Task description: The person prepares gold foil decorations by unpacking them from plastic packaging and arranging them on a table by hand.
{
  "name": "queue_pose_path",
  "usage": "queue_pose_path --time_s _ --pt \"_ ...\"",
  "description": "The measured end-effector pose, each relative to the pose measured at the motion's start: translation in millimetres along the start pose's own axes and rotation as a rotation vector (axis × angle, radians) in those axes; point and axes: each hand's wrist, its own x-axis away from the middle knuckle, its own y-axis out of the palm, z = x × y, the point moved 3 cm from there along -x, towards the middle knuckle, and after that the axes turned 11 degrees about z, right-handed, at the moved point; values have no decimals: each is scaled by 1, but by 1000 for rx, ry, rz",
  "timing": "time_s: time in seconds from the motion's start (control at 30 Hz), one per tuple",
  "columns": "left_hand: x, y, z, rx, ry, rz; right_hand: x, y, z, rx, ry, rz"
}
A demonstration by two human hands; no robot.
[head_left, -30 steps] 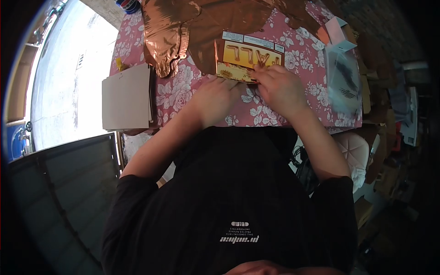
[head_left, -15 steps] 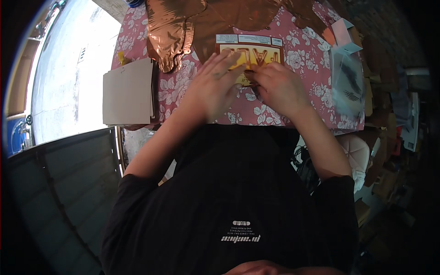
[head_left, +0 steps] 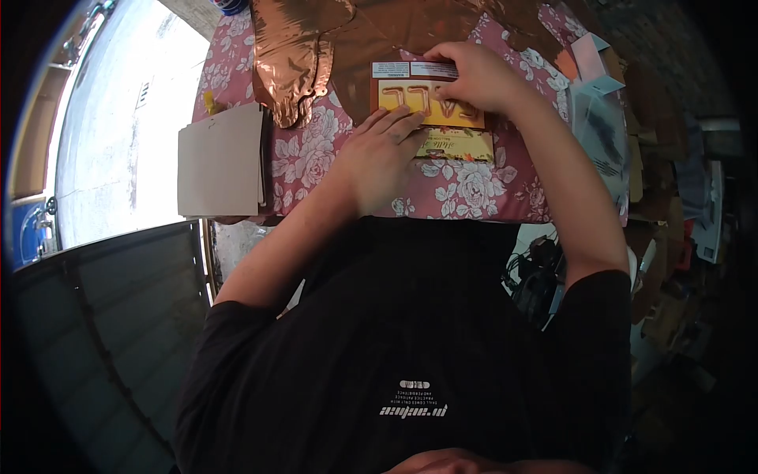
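A printed balloon package card (head_left: 404, 98) lies on the flowered tablecloth, with shiny balloon letters pictured on yellow and white text labels along its far edge. Its near strip (head_left: 459, 145) carries "Hello" lettering and leaves. My left hand (head_left: 383, 146) rests on the card's near left part, fingers stretched out flat. Over the far right corner, my right hand (head_left: 478, 77) spreads thumb and forefinger apart, the thumb on the card's face and the forefinger past its far edge. Copper foil (head_left: 395, 28) spreads behind the card, with a folded copper foil piece (head_left: 294, 59) at its left.
A stack of grey-beige boards (head_left: 219, 162) stands at the table's left edge, a small yellow object (head_left: 211, 101) behind it. To the right lie a clear plastic bag (head_left: 598, 146) and an open light-coloured box (head_left: 596, 62). A blue-lidded container (head_left: 230, 6) is at the far left.
My right hand has moved from the card's near edge to its far right corner, uncovering the yellow near strip. My left hand has shifted slightly toward me, still on the card.
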Motion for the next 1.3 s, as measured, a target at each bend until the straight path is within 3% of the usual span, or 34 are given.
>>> queue_pose_path --time_s 0.03,0.17,0.23,0.33,0.47,0.57,0.63,0.67,0.7,0.73,0.83,0.9,0.93,1.0,1.07,1.1,1.13,1.2,1.3 --pt "1 0 0 11 -17 7 -9 4 3 -40 54 -130" --pt "3 1 0 32 -27 20 -31 7 0 57 90 -235" --pt "2 1 -1 54 -20 14 -41 9 -1 128 211 -486" --pt "2 1 -2 76 -30 8 -53 15 -2 250 203 -664" --pt "3 1 -4 97 -21 15 -50 11 -7 183 156 -662" --pt "3 -6 -5 118 -10 36 -30 -11 -16 36 134 -620" --pt "4 -22 -5 214 -33 202 -10 -31 -24 -76 135 -480" --pt "6 -30 -4 216 -27 201 3 -43 -28 -149 209 -437" --pt "9 -46 -6 334 -102 352 18 -55 -35 -221 285 -393" --pt "14 -60 -11 451 -180 501 32 -75 -51 -164 200 -300" --pt "30 -82 -29 927 -587 616 79 -129 -93 58 -214 26" --pt "31 -84 -39 1203 -695 473 116 -145 -118 139 -585 366" --pt "31 -77 -43 1431 -770 353 134 -142 -126 188 -645 419" --pt "25 -63 -34 1684 -893 -151 158 -129 -133 153 -720 456" --pt "11 -53 -6 1907 -1092 -487 170 -109 -124 163 -765 480" --pt "17 -34 -9 2101 -979 -520 176 -100 -120 174 -813 504" --pt "2 -41 6 1880 -967 -432 177 -93 -115 175 -810 509" --pt "-13 -47 27 1662 -854 -493 180 -83 -102 188 -791 517" --pt "-16 -37 27 1370 -770 -308 190 -72 -84 247 -640 481"
